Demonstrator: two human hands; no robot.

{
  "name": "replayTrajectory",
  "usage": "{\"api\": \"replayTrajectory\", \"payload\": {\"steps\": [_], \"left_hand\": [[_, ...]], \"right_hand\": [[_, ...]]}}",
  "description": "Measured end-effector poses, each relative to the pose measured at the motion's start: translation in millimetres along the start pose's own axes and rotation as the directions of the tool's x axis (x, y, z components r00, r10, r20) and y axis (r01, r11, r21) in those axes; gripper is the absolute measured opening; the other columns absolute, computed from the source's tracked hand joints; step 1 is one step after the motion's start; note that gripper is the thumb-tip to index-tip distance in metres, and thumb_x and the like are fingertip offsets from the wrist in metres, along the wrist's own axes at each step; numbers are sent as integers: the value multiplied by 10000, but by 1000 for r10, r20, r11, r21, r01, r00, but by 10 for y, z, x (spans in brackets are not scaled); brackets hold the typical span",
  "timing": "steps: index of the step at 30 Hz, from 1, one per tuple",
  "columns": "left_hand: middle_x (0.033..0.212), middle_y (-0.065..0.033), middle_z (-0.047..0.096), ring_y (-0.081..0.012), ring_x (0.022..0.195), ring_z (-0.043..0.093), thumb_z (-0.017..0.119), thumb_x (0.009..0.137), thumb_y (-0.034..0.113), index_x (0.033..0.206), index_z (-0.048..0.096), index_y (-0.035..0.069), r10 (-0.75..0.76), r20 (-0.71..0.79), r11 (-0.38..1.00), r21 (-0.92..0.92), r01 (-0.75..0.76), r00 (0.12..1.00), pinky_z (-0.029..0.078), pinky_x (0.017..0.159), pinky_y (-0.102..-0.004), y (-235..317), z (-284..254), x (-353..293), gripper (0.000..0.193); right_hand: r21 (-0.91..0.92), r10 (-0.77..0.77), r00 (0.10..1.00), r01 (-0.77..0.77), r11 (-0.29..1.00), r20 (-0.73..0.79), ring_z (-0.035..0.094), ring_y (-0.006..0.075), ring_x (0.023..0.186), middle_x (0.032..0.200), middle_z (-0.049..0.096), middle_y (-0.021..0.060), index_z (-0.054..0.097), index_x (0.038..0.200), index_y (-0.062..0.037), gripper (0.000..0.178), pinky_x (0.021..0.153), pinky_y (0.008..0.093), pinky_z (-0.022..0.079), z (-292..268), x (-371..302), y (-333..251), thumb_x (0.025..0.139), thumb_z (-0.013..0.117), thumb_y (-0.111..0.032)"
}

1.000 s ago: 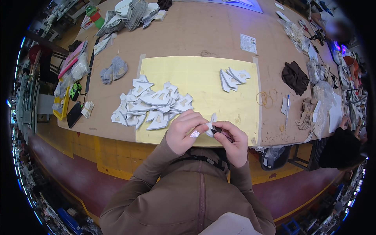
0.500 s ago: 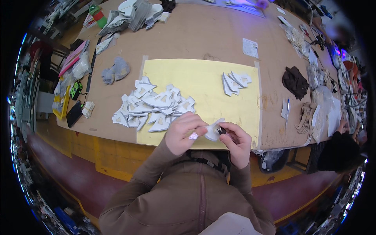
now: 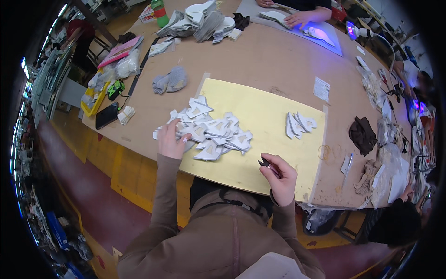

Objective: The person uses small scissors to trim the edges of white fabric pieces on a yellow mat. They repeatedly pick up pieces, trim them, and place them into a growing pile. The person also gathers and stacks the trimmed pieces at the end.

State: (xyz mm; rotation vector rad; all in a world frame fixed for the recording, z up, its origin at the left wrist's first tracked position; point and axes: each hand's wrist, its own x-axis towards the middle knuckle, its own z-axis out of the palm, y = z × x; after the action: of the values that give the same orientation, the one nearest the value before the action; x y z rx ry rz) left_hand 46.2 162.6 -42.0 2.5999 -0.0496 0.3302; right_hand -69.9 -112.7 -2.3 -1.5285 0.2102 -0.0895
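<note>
A heap of white cut pieces with grey edges and small cut-outs (image 3: 218,132) covers the left part of a yellow sheet (image 3: 265,100) on the table. My left hand (image 3: 172,142) is at the heap's left end, thumb and fingers apart, touching or just over the pieces. Over the sheet's near edge, my right hand (image 3: 283,179) grips a small pair of dark-bladed snips (image 3: 265,163), blades pointing up and left. Toward the right of the sheet lies a smaller group of similar white pieces (image 3: 298,124).
Grey-white stacked pieces (image 3: 200,21) and a green bottle (image 3: 159,13) stand far left. Grey gloves (image 3: 170,80), a phone (image 3: 107,116) and a yellow tray (image 3: 95,100) lie left. A brown cloth (image 3: 362,136) lies right. A co-worker's hands (image 3: 299,18) work at the far side under a violet lamp (image 3: 355,31).
My left hand has left the white piece it held between both hands and moved left to the heap. The snips stay in my right hand. The view has tilted, showing the co-worker's hands.
</note>
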Motion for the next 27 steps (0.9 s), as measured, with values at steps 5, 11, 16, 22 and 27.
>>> {"api": "replayTrajectory", "payload": {"steps": [5, 11, 16, 22, 27], "left_hand": [[1056, -107, 638, -207, 1006, 570, 708, 799, 104, 1107, 622, 22, 152, 68, 852, -514, -96, 986, 416, 896, -362, 741, -181, -231, 331], [939, -93, 668, -164, 878, 606, 734, 794, 78, 940, 685, 5, 370, 521, 617, -757, 216, 769, 453, 778, -292, 1291, 227, -443, 170], [789, -64, 690, -178, 798, 617, 754, 795, 130, 838, 718, 23, 435, 535, 668, -731, 138, 724, 472, 762, -305, 1422, 402, -395, 121], [797, -56, 699, -162, 787, 624, 775, 776, 116, 801, 732, 36, 431, 602, 612, -743, 273, 673, 477, 759, -296, 1403, 572, -352, 94], [811, -69, 692, -147, 758, 617, 774, 766, 64, 798, 724, 25, 482, 541, 566, -793, 227, 689, 479, 722, -280, 1381, 613, -266, 71]], "right_hand": [[-321, -207, 978, 198, 926, 7, 495, 82, 650, 797, 619, 51, 679, 1029, 20, 270, 585, 206, 382, -101, 49, -33, 763, 722, 11], [-450, -412, 906, 408, 794, 94, 611, 177, 640, 786, 663, 108, 688, 980, 15, 251, 570, 270, 460, -278, 54, 44, 737, 749, -6], [-521, -384, 915, 388, 760, 120, 664, 220, 668, 787, 672, 107, 686, 994, -6, 254, 580, 292, 501, -485, -31, 69, 751, 754, -34], [-565, -386, 913, 387, 729, 128, 627, 202, 602, 773, 661, 74, 689, 1024, -42, 260, 534, 290, 479, -565, -13, 111, 774, 748, -81], [-535, -309, 946, 314, 784, 103, 659, 215, 667, 778, 662, 110, 682, 1040, -9, 316, 583, 290, 501, -565, 18, 41, 739, 772, -42]]}}
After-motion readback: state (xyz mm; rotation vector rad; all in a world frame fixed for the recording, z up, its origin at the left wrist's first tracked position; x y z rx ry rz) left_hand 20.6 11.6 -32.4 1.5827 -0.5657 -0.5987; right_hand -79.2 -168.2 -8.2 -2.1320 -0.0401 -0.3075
